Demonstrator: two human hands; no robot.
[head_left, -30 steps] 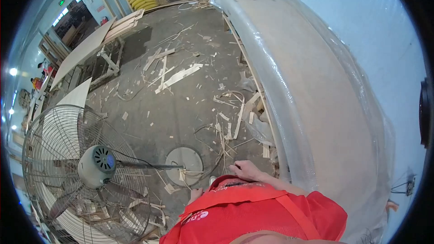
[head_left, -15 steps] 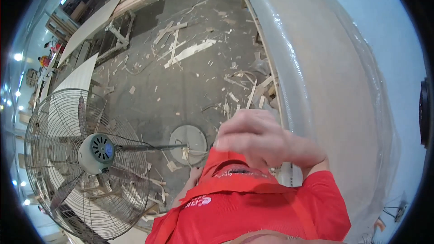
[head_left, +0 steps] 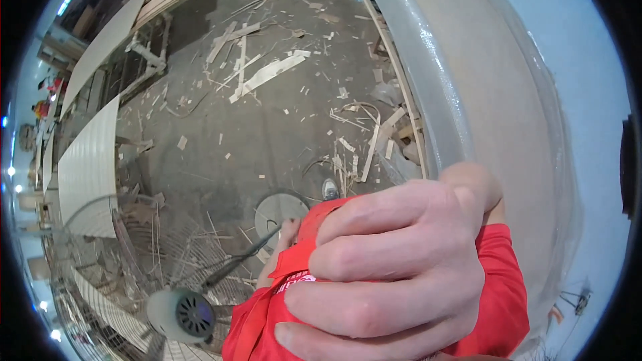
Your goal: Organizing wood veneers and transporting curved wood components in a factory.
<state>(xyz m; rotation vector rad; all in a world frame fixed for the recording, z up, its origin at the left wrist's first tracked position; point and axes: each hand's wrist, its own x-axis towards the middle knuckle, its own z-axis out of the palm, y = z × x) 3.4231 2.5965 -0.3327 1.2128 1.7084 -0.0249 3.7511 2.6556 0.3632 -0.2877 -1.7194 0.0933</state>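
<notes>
My right hand [head_left: 394, 261] is raised close in front of my chest and fills much of the lower middle. Its fingers are bent and lie side by side; the palm and thumb are hidden, so anything inside them does not show. Behind it are my red shirt [head_left: 501, 281] and a red apron [head_left: 294, 261]. Beyond my left side a small part of my left hand [head_left: 289, 230] shows low, in front of the round fan base [head_left: 271, 210]; its fingers cannot be made out. The standing fan's grey motor housing [head_left: 180, 314] is at the lower left.
Wood offcuts [head_left: 271, 77] and scraps litter the grey floor. On the right runs a long stack [head_left: 508, 93] under clear plastic film. Pale boards [head_left: 90, 160] rest on frames at the left. My shoe [head_left: 330, 189] shows beside the fan base.
My right hand has come up nearer, looks much larger and covers more of my chest. The view has shifted, so the fan sits lower in the picture.
</notes>
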